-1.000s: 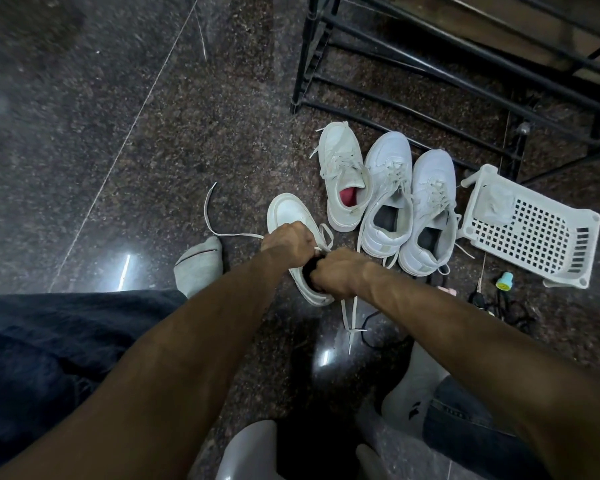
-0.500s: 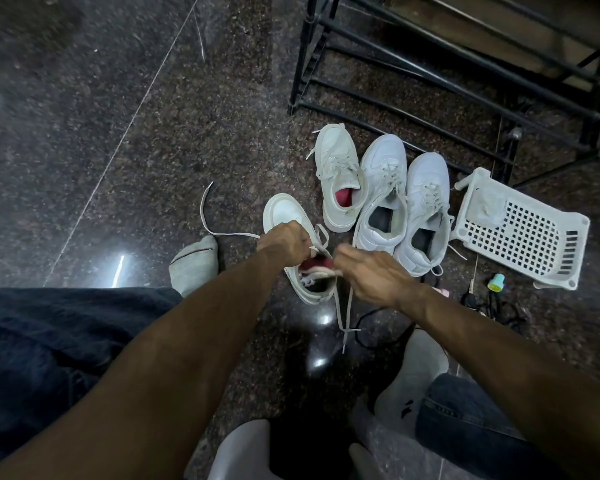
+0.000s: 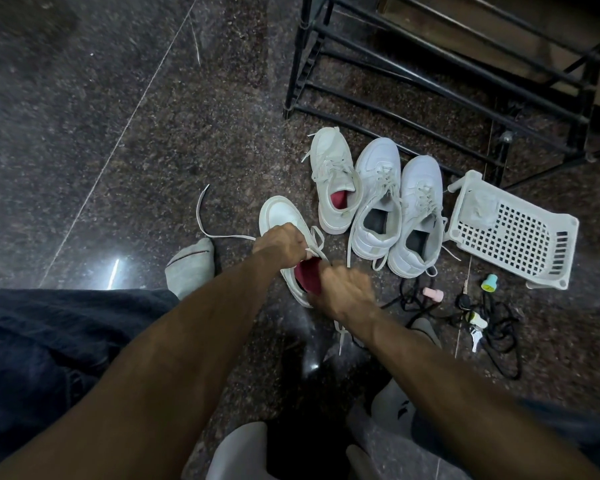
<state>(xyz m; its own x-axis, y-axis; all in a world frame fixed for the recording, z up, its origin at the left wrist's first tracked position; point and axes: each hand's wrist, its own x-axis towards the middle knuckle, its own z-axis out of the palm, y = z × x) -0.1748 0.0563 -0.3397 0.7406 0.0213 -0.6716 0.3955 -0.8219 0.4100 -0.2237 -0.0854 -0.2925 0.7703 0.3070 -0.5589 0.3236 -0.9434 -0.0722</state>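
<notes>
The white sneaker [image 3: 280, 214] lies on the floor [image 3: 146, 133] at the centre of the frame, toe toward the top, with its red lining exposed at the collar. One lace [image 3: 236, 237] is trailed loose toward the left of the frame.

The left hand [image 3: 280, 244] is curled over the lacing area and grips the shoe there. The right hand [image 3: 343, 289] is placed at the heel, just below the red lining; it is blurred, so whether its fingers are closed round the collar cannot be told.

Handling, as judged: the sneaker is expected to be light, with a stiff sole and a soft, yielding upper. It is best held at the sole edge or heel counter, where the shape is kept under pressure. The lace is limp and should be pinched close to the eyelets.

Three further white sneakers [image 3: 376, 202] are set side by side right of centre, near the worked shoe but apart from it. A white basket [image 3: 513, 237] lies tipped at the right edge of the frame, with a black cord [image 3: 499, 344] below it.
</notes>
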